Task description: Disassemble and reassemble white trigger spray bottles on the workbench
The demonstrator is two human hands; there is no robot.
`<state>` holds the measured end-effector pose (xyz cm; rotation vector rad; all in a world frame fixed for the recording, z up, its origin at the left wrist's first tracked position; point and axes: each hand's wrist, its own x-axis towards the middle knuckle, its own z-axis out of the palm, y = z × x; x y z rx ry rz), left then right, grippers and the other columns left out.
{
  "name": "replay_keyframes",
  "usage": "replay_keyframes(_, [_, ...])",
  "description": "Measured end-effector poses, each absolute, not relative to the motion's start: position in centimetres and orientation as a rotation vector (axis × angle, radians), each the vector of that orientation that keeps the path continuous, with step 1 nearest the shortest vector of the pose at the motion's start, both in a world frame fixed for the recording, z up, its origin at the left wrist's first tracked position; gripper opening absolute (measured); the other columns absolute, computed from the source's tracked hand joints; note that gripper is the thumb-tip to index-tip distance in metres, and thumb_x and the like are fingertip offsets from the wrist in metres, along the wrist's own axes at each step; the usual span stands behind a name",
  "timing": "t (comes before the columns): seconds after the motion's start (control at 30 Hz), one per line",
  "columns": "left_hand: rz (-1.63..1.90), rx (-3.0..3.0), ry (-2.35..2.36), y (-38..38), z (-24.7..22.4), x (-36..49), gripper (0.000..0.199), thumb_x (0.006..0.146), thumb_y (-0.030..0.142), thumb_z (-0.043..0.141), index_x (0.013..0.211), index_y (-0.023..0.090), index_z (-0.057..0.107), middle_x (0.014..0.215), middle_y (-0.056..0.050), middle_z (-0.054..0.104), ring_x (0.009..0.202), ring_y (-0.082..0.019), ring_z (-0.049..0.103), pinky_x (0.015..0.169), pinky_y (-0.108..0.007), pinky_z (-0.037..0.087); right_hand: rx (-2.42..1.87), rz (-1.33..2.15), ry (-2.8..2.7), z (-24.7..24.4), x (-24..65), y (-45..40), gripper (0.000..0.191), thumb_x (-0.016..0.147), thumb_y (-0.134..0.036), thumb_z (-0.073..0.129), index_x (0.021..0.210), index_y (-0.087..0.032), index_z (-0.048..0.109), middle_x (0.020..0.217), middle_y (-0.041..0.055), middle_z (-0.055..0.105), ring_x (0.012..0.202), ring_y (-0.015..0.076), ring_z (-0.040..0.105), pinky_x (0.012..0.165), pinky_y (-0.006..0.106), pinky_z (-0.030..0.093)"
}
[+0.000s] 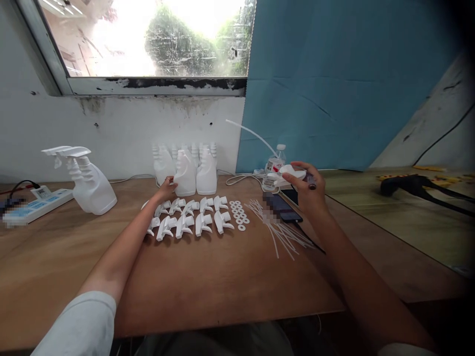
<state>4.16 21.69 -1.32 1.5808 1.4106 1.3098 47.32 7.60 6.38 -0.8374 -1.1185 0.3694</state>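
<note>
My right hand (pixel 310 187) is closed round a white spray trigger head (pixel 291 174), from which a thin white tube (pixel 254 134) curves up and to the left. At the back, my left hand (pixel 167 189) touches the left side of a white bottle (pixel 185 175) without a trigger head; its fingers look bent, and the grip on the bottle is partly hidden. Other white bottles (pixel 207 173) stand beside and behind that one. Two rows of white trigger heads (pixel 184 226) lie in front of my left hand, with small white rings (pixel 240 213) to their right.
Loose white tubes (pixel 285 238) lie near phones (pixel 284 207) and a cable. Behind my right hand stands a clear bottle (pixel 281 154). Bottles with trigger heads (pixel 94 190) and a power strip (pixel 40 205) are at the left.
</note>
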Motion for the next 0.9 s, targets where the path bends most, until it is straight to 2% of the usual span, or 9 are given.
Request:
replay_keyframes(0.17, [1.334, 1.548, 1.515, 20.9, 0.0, 4.4, 0.034, 0.071, 0.012, 0.061, 0.104, 0.014, 0.052, 0.105, -0.011, 0.059, 0.096, -0.021, 0.059, 0.086, -0.037, 0.048, -0.855, 0.563, -1.136, 5.7, 46.8, 7.6, 0.049, 0.056, -0.028, 0.084, 0.102, -0.025, 0.067, 0.084, -0.0004, 0.064, 0.075, 0.0148, 0.061, 0.065, 0.027, 0.050])
replay_keyframes(0.27, [1.462, 1.539, 1.543, 19.6, 1.8, 4.7, 0.043, 0.067, 0.011, 0.063, 0.108, 0.015, 0.050, 0.112, -0.012, 0.056, 0.098, -0.022, 0.059, 0.087, -0.037, 0.048, -0.882, 0.638, -1.150, 5.4, 46.2, 7.3, 0.042, 0.058, -0.030, 0.082, 0.098, -0.024, 0.068, 0.077, -0.0019, 0.062, 0.071, 0.0133, 0.061, 0.059, 0.024, 0.049])
replay_keyframes(0.43, [1.577, 1.627, 1.347, 12.9, 4.3, 7.8, 0.032, 0.079, 0.025, 0.059, 0.109, 0.016, 0.051, 0.107, -0.009, 0.058, 0.094, -0.020, 0.061, 0.084, -0.035, 0.052, -0.821, 0.950, -1.108, 5.6, 43.0, 5.2, 0.034, 0.057, -0.028, 0.083, 0.085, -0.021, 0.063, 0.075, -0.0030, 0.064, 0.072, 0.0132, 0.064, 0.063, 0.025, 0.052])
replay_keyframes(0.5, [1.393, 1.668, 1.035, 8.2, 4.1, 10.1, 0.031, 0.082, 0.031, 0.062, 0.108, 0.017, 0.052, 0.107, -0.009, 0.059, 0.091, -0.020, 0.062, 0.081, -0.036, 0.054, -0.764, 1.125, -1.065, 5.5, 41.0, 3.3, 0.035, 0.059, -0.027, 0.083, 0.086, -0.022, 0.060, 0.081, -0.0018, 0.068, 0.077, 0.0154, 0.066, 0.068, 0.027, 0.054])
replay_keyframes(0.57, [1.123, 1.623, 0.763, 3.1, 3.2, 12.5, 0.038, 0.080, 0.032, 0.067, 0.112, 0.019, 0.051, 0.116, -0.010, 0.056, 0.100, -0.022, 0.061, 0.082, -0.037, 0.054, -0.746, 1.285, -1.034, 5.1, 38.8, 0.7, 0.033, 0.063, -0.029, 0.081, 0.085, -0.023, 0.058, 0.089, 0.0005, 0.070, 0.083, 0.0183, 0.068, 0.070, 0.031, 0.055])
replay_keyframes(0.63, [0.933, 1.525, 0.598, -1.2, 1.8, 14.4, 0.055, 0.075, 0.029, 0.075, 0.123, 0.025, 0.047, 0.131, -0.011, 0.049, 0.111, -0.025, 0.057, 0.086, -0.038, 0.053, -0.752, 1.344, -1.048, 4.1, 36.7, -2.4, 0.027, 0.070, -0.033, 0.077, 0.083, -0.021, 0.057, 0.097, 0.0043, 0.071, 0.091, 0.0209, 0.067, 0.075, 0.032, 0.055])
replay_keyframes(0.73, [0.756, 1.272, 0.373, -4.8, -0.2, 16.1, 0.075, 0.069, 0.033, 0.081, 0.133, 0.031, 0.042, 0.132, -0.013, 0.050, 0.119, -0.029, 0.054, 0.091, -0.042, 0.051, -0.772, 1.351, -1.045, 1.8, 34.1, -6.2, 0.026, 0.074, -0.035, 0.076, 0.086, -0.022, 0.058, 0.112, 0.0062, 0.068, 0.095, 0.0229, 0.067, 0.072, 0.031, 0.055])
replay_keyframes(0.8, [0.723, 1.121, 0.344, -5.3, -1.1, 16.4, 0.066, 0.072, 0.037, 0.078, 0.130, 0.028, 0.047, 0.124, -0.014, 0.057, 0.112, -0.029, 0.059, 0.089, -0.044, 0.052, -0.823, 1.318, -1.054, 0.4, 33.1, -7.7, 0.026, 0.073, -0.037, 0.076, 0.087, -0.023, 0.058, 0.118, 0.0058, 0.065, 0.096, 0.0236, 0.066, 0.064, 0.028, 0.054])
replay_keyframes(0.9, [0.780, 1.007, 0.419, -4.7, -1.9, 16.3, 0.041, 0.081, 0.038, 0.070, 0.114, 0.018, 0.057, 0.105, -0.012, 0.064, 0.092, -0.024, 0.066, 0.078, -0.040, 0.057, -0.876, 1.259, -1.143, -0.8, 32.7, -8.3, 0.026, 0.072, -0.037, 0.078, 0.085, -0.023, 0.060, 0.120, 0.0053, 0.065, 0.092, 0.0223, 0.066, 0.069, 0.030, 0.055])
